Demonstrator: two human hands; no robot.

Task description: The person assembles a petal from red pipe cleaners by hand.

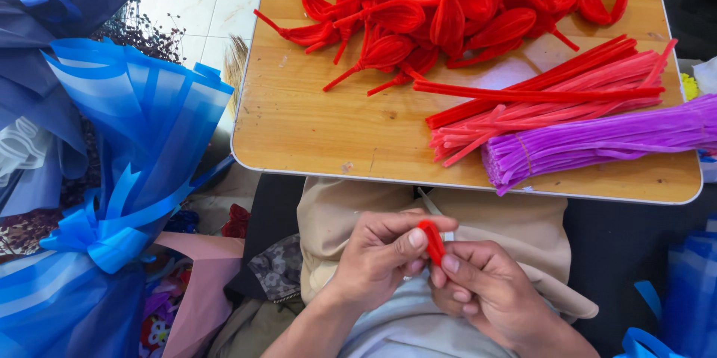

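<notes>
At the bottom centre of the frame, the left hand (377, 253) and the right hand (482, 283) meet over the person's lap, both pinching a short red pipe cleaner piece (433, 241) between thumbs and fingertips. Above them, a wooden table (314, 126) carries a pile of folded red petal shapes (448, 0) at the top, with straight red and pink pipe cleaners (545, 97) and a purple bundle (597, 141) at the right. A blue wrapped bouquet (127, 149) fills the left.

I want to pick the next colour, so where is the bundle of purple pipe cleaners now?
In the head view, the purple pipe cleaners lie at the right front corner of the wooden table, just below the pink and red pipe cleaners.
</notes>
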